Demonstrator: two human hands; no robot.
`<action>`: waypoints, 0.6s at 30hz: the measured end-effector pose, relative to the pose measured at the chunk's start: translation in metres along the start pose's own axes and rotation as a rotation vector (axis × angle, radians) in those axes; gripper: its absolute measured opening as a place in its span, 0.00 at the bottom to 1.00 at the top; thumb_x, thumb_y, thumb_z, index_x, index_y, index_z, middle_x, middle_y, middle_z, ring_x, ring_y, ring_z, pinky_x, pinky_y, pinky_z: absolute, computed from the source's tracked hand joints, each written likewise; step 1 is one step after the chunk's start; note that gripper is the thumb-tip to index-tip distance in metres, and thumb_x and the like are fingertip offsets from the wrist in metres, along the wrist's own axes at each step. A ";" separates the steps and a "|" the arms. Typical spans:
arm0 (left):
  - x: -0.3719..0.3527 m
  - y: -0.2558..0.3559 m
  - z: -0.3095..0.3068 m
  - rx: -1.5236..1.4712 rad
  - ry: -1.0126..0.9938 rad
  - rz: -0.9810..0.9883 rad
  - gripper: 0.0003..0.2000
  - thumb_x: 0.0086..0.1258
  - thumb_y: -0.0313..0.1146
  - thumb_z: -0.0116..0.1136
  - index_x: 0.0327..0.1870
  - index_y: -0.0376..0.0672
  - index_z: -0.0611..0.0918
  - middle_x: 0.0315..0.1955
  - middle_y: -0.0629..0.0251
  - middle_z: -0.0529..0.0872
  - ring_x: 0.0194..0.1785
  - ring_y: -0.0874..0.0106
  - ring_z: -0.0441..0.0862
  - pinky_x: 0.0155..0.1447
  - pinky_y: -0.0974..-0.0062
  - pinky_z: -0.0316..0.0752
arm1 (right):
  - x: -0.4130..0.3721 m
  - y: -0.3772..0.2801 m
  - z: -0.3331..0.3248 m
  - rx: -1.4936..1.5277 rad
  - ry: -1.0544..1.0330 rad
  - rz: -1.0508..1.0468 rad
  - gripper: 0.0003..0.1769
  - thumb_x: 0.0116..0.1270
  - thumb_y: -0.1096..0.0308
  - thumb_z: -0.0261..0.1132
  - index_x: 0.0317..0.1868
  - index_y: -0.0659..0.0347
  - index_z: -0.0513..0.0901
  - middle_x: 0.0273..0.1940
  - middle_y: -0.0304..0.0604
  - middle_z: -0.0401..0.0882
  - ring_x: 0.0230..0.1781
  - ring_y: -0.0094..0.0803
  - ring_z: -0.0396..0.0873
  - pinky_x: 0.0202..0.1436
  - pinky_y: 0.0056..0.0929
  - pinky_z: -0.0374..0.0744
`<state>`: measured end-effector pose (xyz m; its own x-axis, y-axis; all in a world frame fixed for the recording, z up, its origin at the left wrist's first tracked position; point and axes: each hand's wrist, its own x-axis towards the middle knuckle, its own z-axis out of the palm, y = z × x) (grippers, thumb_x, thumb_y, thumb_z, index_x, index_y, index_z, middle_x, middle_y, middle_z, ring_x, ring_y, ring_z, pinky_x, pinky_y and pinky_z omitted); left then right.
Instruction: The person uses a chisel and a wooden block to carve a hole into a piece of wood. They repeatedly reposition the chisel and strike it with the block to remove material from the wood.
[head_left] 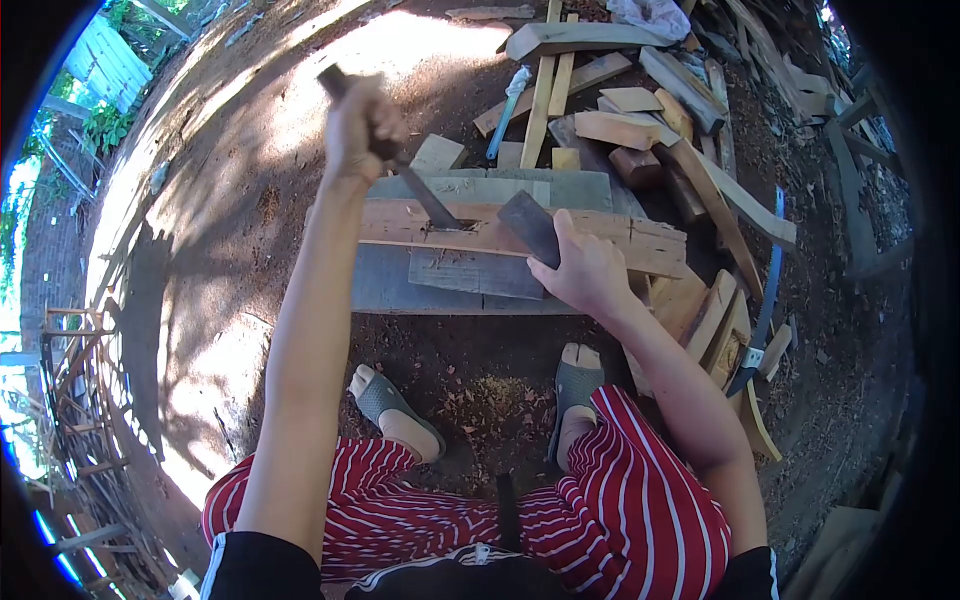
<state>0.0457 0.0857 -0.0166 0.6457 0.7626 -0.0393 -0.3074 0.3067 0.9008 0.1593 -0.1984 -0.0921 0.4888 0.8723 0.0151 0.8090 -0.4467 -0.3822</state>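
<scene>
A long wooden beam (pixel 400 225) lies across a low bench (pixel 385 285). My left hand (pixel 365 130) is raised above the beam's left part, fingers wrapped round the handle of a chisel (pixel 425 195). The chisel's blade slants down to a dark notch (pixel 455 225) in the beam's top. My right hand (pixel 585 265) rests at the beam's right part, against a dark flat rectangular block (pixel 530 225) that lies tilted over the beam. The thumb and index finger are at the block's lower right end; the other fingers are partly hidden.
Wood offcuts (pixel 620 130) are piled behind and right of the bench. A blue-handled brush (pixel 510 100) lies behind it. A long saw (pixel 765 320) with a blue blade leans at the right. My sandalled feet (pixel 395 410) are before the bench.
</scene>
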 end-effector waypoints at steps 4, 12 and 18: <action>-0.036 0.026 -0.004 -0.137 0.266 0.244 0.16 0.65 0.39 0.68 0.24 0.48 0.71 0.14 0.73 0.71 0.15 0.81 0.70 0.21 0.78 0.69 | 0.000 -0.003 -0.002 -0.020 -0.026 0.004 0.34 0.58 0.48 0.70 0.56 0.61 0.69 0.29 0.57 0.85 0.31 0.57 0.85 0.37 0.52 0.83; -0.073 -0.011 0.011 0.059 0.412 0.592 0.21 0.72 0.47 0.59 0.53 0.48 0.64 0.25 0.65 0.76 0.26 0.74 0.76 0.40 0.65 0.84 | 0.002 -0.003 -0.001 -0.033 -0.031 0.012 0.35 0.59 0.46 0.68 0.58 0.61 0.68 0.30 0.57 0.85 0.33 0.58 0.85 0.39 0.54 0.83; -0.099 0.000 -0.001 0.451 0.126 0.638 0.24 0.68 0.33 0.64 0.61 0.40 0.67 0.30 0.66 0.79 0.37 0.72 0.84 0.50 0.62 0.86 | 0.001 -0.003 -0.003 -0.021 -0.053 0.015 0.34 0.59 0.47 0.68 0.57 0.61 0.69 0.31 0.57 0.85 0.33 0.57 0.85 0.39 0.54 0.83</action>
<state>-0.0187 0.0112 -0.0127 0.3479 0.7807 0.5191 -0.2609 -0.4512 0.8534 0.1587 -0.1968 -0.0883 0.4831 0.8746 -0.0400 0.8086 -0.4633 -0.3626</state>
